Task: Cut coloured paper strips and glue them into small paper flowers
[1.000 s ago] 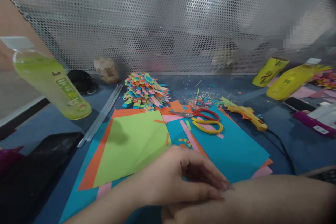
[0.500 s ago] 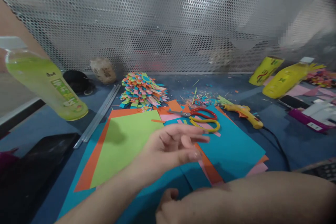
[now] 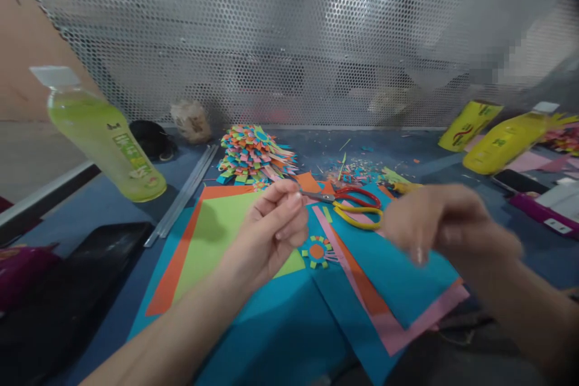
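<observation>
Paper flower (image 3: 316, 251), with an orange centre and a blue ring edged in small coloured tabs, lies flat on blue paper between the two hands. Left hand (image 3: 278, 230) is raised over the inner edge of the green sheet (image 3: 221, 223), thumb and index fingertips pinched together; whether anything thin sits between them cannot be told. Scissors (image 3: 335, 199) with a red and a yellow handle lie open just beyond, their tips partly behind those fingertips. Right hand (image 3: 446, 220) is blurred above the right-hand blue sheet (image 3: 398, 271), fingers bent downward; their opening and any hold are unclear.

Dark blue tabletop (image 3: 312, 142) runs back to an upright perforated metal panel (image 3: 289, 24), with a pinkish wall (image 3: 38, 66) at far left. Orange and pink paper shows under the sheets.

Behind the scissors are a fringed multicoloured paper piece (image 3: 256, 157) and fine paper scraps (image 3: 357, 170). The right hand hides most of the yellow glue gun (image 3: 402, 187). Clear sticks (image 3: 183, 196), a leaning green drink bottle (image 3: 108, 145) and a dark flat object (image 3: 94, 271) stand or lie leftward; a yellow can (image 3: 470, 126), a yellow bottle (image 3: 506, 142) and a black phone (image 3: 515, 182) are rightward.
</observation>
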Available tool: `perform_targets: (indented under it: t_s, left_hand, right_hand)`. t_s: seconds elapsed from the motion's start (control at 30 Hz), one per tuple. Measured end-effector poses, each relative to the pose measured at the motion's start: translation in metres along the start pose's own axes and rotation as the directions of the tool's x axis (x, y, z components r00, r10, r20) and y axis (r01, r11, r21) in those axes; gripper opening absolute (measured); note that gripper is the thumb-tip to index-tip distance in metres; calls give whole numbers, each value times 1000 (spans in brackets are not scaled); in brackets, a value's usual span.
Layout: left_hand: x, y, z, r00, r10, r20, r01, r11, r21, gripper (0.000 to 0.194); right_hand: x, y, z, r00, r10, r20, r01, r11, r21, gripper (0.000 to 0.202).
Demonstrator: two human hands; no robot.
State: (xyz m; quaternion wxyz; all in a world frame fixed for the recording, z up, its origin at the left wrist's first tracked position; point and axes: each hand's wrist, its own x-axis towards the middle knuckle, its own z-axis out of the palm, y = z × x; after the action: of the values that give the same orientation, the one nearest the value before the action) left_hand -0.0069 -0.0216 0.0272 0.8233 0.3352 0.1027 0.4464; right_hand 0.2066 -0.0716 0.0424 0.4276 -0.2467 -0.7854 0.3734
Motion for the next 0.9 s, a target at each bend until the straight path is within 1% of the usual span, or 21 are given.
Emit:
perform_targets:
  t_s: [0.03,0.07,0.1,0.13,0.17,0.2,0.23,0.27,0.3,0.33,0.37,0.43,0.47,0.53,0.57,0.6,0.63,0.67,0.73,0.8,0.9]
  left_hand:
    - [1,-1,-1,999,28,-18,-28,1000,3,14]
    - [3,-2,-2,998,57,-30,-56,998,15,16]
    - [4,-4,-3,996,82,-39,-81,996,38,16]
    - [6,-5,-5,993,107,-45,-104,992,72,17]
    - [7,-7,-7,990,132,-49,-126,985,120,16]
    - [8,-8,-10,987,153,-49,-142,974,179,14]
    - [9,-9,-12,985,171,-35,-157,956,249,12]
    - [9,-10,-14,983,183,-12,-169,928,332,9]
    - [9,-11,-16,981,192,19,-181,882,434,8]
    - [9,-12,-18,978,200,60,-200,810,551,8]
    - [9,-12,-19,973,207,105,-224,710,668,10]
    - [8,-13,-21,943,258,209,-306,434,847,15]
    - [8,-13,-22,915,294,277,-358,273,893,16]
    - [8,-13,-24,827,344,445,-460,-42,887,19]
    - [8,-13,-25,777,353,521,-491,-177,853,23]
    - [8,-13,-26,737,342,584,-510,-286,811,25]
    - [9,-12,-26,712,318,627,-521,-359,774,28]
    - [9,-12,-27,704,291,648,-528,-396,751,29]
    - [10,-12,-28,726,234,646,-536,-396,746,30]
    - [11,-13,-28,760,174,626,-542,-362,758,31]
    - [10,-16,-29,785,182,592,-531,-294,795,39]
  right_hand:
    - [2,5,-18,992,7,-125,-2,999,35,19]
    - [4,12,-33,921,137,-364,-108,989,99,15]
    - [6,18,-43,798,281,-532,-245,959,140,14]
    - [8,24,-47,760,352,-547,-327,934,148,13]
    - [10,29,-45,752,403,-521,-387,910,146,14]
    - [11,31,-38,753,458,-473,-445,883,146,17]
    - [13,32,-27,761,521,-387,-505,850,151,22]
    - [15,31,-14,769,586,-254,-563,810,165,28]
    - [17,29,0,796,587,-146,-559,806,194,30]
    - [19,26,12,821,564,-83,-539,815,213,31]
    - [22,24,23,837,547,-27,-526,816,242,31]
    - [27,23,34,839,543,37,-523,786,330,31]
    - [30,23,37,828,558,54,-534,755,381,30]
    - [33,27,36,795,601,76,-558,678,479,27]
    - [33,29,35,780,621,80,-563,641,521,26]
    - [33,31,34,769,634,77,-563,616,551,25]
    - [32,33,34,765,641,64,-555,604,573,25]
    - [31,34,33,765,642,42,-539,605,586,25]
    - [29,34,33,776,631,-23,-497,633,593,24]
    - [26,35,32,781,621,-66,-475,660,582,21]
    - [24,37,28,758,646,-86,-487,649,585,23]
